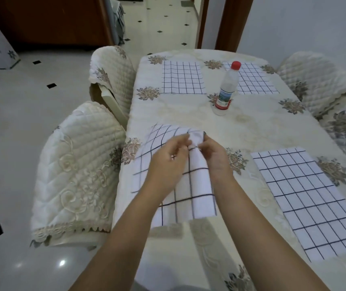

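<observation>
Left hand (pixel 167 161), right hand (pixel 214 156) on cloth (pixel 201 185)

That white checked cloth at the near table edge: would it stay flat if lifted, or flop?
Probably flop: the white cloth with dark grid lines already buckles and folds where the left hand and right hand pinch its far edge. It looks thin, so likely light to lift.

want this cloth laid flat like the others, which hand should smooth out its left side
Left, probably: the left hand is over the left part of the checked cloth, while the right hand pinches its fold.
</observation>
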### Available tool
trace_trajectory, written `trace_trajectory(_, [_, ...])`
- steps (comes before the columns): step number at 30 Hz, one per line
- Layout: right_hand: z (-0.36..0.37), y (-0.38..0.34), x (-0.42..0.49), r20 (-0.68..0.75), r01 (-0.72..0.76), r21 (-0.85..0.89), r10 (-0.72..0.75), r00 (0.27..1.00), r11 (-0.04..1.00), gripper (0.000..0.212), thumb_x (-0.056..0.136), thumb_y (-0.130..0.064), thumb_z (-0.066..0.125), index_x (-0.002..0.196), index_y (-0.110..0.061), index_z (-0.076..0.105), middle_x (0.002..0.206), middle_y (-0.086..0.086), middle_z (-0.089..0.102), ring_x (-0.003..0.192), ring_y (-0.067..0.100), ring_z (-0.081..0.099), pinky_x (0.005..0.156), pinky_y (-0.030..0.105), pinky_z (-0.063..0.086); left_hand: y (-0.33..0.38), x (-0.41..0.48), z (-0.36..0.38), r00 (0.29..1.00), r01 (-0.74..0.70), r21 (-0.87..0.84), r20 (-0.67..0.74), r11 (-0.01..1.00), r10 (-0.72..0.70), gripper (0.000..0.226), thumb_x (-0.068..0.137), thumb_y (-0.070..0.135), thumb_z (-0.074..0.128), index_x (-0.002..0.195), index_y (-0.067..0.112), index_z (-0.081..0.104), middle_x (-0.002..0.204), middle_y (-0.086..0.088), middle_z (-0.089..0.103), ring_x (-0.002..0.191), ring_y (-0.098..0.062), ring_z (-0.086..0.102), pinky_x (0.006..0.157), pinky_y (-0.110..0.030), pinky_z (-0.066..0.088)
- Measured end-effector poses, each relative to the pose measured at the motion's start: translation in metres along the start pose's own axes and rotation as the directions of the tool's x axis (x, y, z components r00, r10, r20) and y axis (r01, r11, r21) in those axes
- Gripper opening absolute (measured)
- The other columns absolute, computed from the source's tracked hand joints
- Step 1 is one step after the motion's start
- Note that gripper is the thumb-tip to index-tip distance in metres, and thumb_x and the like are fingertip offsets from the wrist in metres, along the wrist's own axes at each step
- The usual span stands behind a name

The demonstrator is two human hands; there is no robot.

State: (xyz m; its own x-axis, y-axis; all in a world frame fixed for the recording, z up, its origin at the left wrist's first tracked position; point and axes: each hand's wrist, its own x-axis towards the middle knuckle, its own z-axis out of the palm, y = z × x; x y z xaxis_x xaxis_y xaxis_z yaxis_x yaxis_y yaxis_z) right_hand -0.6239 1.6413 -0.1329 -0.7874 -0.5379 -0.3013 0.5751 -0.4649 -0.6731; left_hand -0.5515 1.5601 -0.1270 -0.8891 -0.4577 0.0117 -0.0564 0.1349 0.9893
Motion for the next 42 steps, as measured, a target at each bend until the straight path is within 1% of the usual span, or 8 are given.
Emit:
trace_trajectory(3, [-0.041,-0.001,-0.006,-0.182,-0.118,-0.095,0.099,0.978,0.988,0.045,0.083,0.002,0.027,0.055,-0.005,0.061,0.052,0.009,0.061,0.044,0.020,0.060,0.044,0.019,0.049,-0.031,0.001,0.019,0.984,0.063,0.204,0.153,0.977,-0.095,0.029,0.095,0.016,0.046,0.118,0.025,0.060,0.114,0.013,0.061,0.099,0.003,0.055,0.084,-0.005,0.040])
trace_trajectory(9, [-0.143,0.032,0.008,-0.519,-0.404,-0.609,0.042,0.854,0.683,0.019,0.085,0.005,0.040,0.073,-0.008,0.045,0.066,0.007,0.044,0.056,0.019,0.041,0.056,0.026,0.038,-0.109,-0.011,0.028,0.908,0.206,0.492,0.227,0.846,-0.353,0.034,0.095,0.011,0.041,0.126,0.015,0.055,0.128,-0.004,0.054,0.115,-0.021,0.053,0.095,-0.028,0.042])
trace_trajectory(17, [-0.171,0.032,0.019,-0.478,-0.457,-0.834,0.011,0.878,0.309,0.025,0.082,-0.006,0.051,0.107,-0.003,0.054,0.092,0.010,0.057,0.078,0.023,0.051,0.068,0.029,0.039,-0.158,0.007,-0.007,0.952,0.295,0.677,-0.145,0.674,-0.270,0.038,0.088,0.011,0.053,0.126,0.008,0.054,0.131,-0.014,0.046,0.119,-0.030,0.042,0.097,-0.036,0.037])
trace_trajectory(25, [-0.170,0.033,0.030,-0.547,-0.447,-0.773,-0.115,0.829,0.450,0.019,0.084,-0.005,0.052,0.103,-0.005,0.050,0.085,0.007,0.054,0.079,0.023,0.050,0.067,0.028,0.038,-0.148,0.030,-0.012,0.800,0.567,0.640,-0.279,0.518,-0.531,0.050,0.085,0.019,0.062,0.125,0.002,0.038,0.127,-0.021,0.038,0.115,-0.037,0.042,0.079,-0.037,0.042])
trace_trajectory(30, [-0.167,0.037,0.031,-0.474,-0.399,-0.827,-0.110,0.874,0.396,0.017,0.086,0.001,0.047,0.099,-0.009,0.045,0.079,0.002,0.048,0.067,0.015,0.043,0.057,0.026,0.033,-0.149,0.032,-0.006,0.712,0.639,0.650,-0.298,0.412,-0.636,0.060,0.084,0.036,0.064,0.126,0.004,0.035,0.129,-0.016,0.046,0.117,-0.034,0.048,0.095,-0.042,0.040])
trace_trajectory(35, [-0.169,0.037,0.027,-0.518,-0.411,-0.768,-0.099,0.849,0.492,0.026,0.086,-0.008,0.053,0.112,-0.007,0.047,0.099,0.007,0.054,0.088,0.024,0.053,0.072,0.030,0.040,-0.150,0.026,-0.002,0.714,0.575,0.766,-0.300,0.285,-0.633,0.033,0.092,0.031,0.050,0.117,0.010,0.049,0.122,-0.007,0.057,0.115,-0.026,0.052,0.101,-0.038,0.031])
trace_trajectory(39, [-0.171,0.038,0.022,-0.522,-0.431,-0.747,-0.045,0.852,0.505,0.038,0.085,-0.005,0.056,0.121,-0.003,0.043,0.104,0.009,0.052,0.090,0.025,0.053,0.073,0.031,0.042,-0.151,0.019,-0.006,0.688,0.595,0.738,-0.261,0.319,-0.678,0.009,0.091,0.021,0.048,0.093,0.013,0.051,0.106,-0.005,0.059,0.107,-0.025,0.054,0.097,-0.034,0.033])
trace_trajectory(42, [-0.174,0.039,0.018,-0.514,-0.432,-0.767,-0.051,0.856,0.474,0.036,0.086,-0.001,0.053,0.121,-0.003,0.045,0.104,0.010,0.053,0.090,0.025,0.053,0.078,0.034,0.046,-0.148,0.010,-0.013,0.666,0.599,0.623,-0.039,0.503,-0.745,0.018,0.089,0.021,0.055,0.080,0.008,0.044,0.079,-0.003,0.047,0.076,-0.017,0.050,0.072,-0.026,0.041])
